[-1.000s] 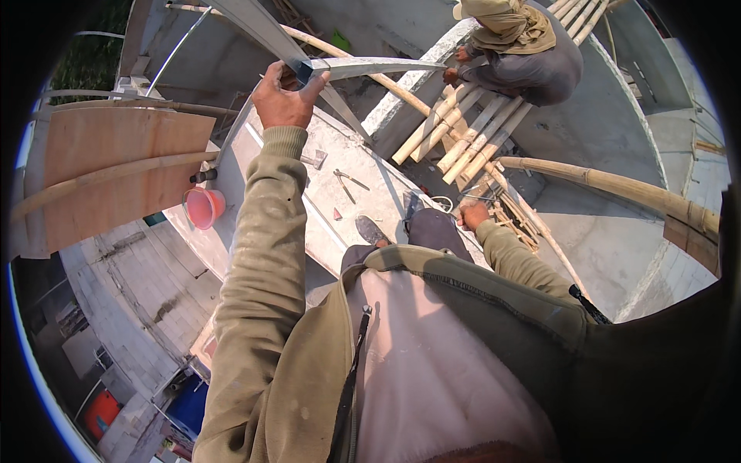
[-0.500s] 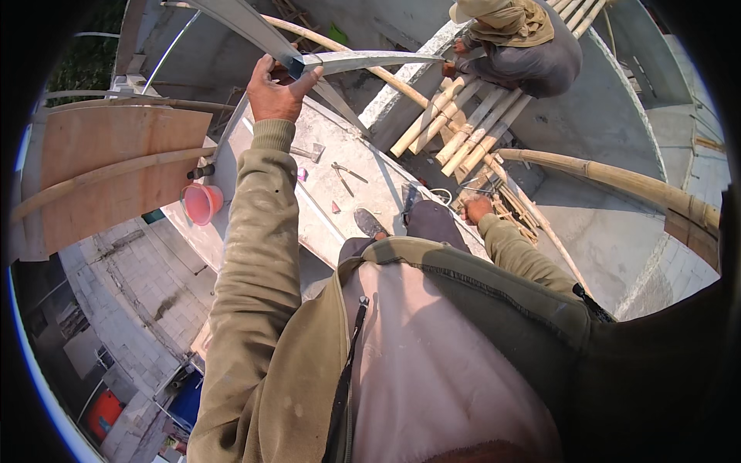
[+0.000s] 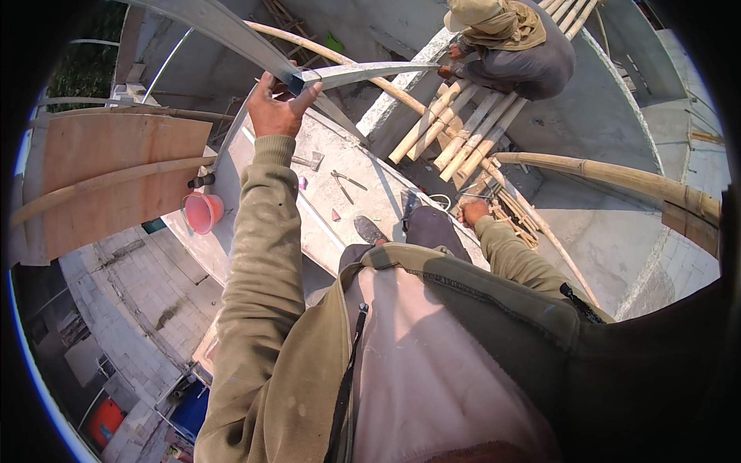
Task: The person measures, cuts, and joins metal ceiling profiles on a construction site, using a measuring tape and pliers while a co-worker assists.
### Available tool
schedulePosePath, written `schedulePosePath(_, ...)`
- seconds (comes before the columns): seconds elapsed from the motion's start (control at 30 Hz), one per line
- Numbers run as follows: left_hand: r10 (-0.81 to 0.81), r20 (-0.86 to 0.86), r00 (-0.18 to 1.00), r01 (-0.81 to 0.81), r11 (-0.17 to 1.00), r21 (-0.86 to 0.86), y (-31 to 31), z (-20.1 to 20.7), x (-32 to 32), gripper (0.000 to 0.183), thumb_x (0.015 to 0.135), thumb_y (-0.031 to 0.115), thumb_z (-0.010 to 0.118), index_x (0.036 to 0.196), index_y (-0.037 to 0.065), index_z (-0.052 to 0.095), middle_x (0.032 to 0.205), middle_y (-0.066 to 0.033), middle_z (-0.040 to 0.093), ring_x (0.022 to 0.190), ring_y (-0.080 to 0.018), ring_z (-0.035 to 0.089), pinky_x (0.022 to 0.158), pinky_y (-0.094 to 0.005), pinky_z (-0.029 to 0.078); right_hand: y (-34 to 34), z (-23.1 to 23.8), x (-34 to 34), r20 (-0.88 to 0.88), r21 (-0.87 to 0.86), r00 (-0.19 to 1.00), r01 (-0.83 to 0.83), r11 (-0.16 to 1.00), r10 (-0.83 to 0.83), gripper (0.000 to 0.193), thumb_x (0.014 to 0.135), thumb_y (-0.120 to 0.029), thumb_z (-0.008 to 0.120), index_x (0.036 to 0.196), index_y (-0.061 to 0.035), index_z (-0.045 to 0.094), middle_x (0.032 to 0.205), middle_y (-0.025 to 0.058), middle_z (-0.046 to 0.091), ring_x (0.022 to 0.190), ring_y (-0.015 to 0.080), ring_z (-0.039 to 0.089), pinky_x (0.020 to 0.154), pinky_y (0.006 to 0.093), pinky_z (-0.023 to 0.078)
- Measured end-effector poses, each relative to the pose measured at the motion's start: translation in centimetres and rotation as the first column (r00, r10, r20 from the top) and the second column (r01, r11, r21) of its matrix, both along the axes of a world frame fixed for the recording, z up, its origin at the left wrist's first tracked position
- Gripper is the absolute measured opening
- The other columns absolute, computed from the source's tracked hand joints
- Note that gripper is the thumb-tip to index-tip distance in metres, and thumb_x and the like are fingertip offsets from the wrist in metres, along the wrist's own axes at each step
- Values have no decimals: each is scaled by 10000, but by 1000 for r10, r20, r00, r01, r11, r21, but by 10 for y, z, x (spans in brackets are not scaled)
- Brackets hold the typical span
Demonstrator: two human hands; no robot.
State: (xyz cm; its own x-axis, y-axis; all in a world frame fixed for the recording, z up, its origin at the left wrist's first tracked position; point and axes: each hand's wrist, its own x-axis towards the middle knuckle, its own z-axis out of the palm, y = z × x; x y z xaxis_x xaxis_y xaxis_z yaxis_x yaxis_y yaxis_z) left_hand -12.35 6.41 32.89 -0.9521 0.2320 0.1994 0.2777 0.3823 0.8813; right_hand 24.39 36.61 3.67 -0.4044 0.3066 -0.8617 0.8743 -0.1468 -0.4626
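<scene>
Beam [image 3: 239,38]: smooth grey metal, hollow end | left hand [image 3: 275,116]: fingers clamped on beam's end | right hand [image 3: 473,213]: right of beam, fingers' grip unclear | round bamboo poles [image 3: 488,137]: right of beam

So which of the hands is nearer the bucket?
Left. In view, the left hand is above and right of the bucket; the right hand is much farther to its right.

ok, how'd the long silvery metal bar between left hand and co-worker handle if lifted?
The bar looks metallic, so likely stiff; smooth, so maybe slippery; long and slim, so might dip if only the left hand holds its end.
</scene>
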Motion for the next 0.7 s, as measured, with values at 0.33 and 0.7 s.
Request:
schedulePosePath(0.33,-6,22,1000,5,999,36,-9,1,9,599,684,232,921,1183,24,664,1053,-86,716,960,-184,666,845,-336,547,-21,7,0,42,57,998,46,997,-48,135,928,-108,585,862,-4,642,687,114,651,508,213,643,408,355,477)
schedulePosePath(0.7,-12,17,1000,12,999,41,-9,0,13,581,690,218,917,1180,29,667,1057,-87,721,962,-192,673,857,-346,546,-14,-5,10,25,18,991,128,992,-128,169,936,-122,587,845,15,624,699,113,644,521,216,646,418,343,494)
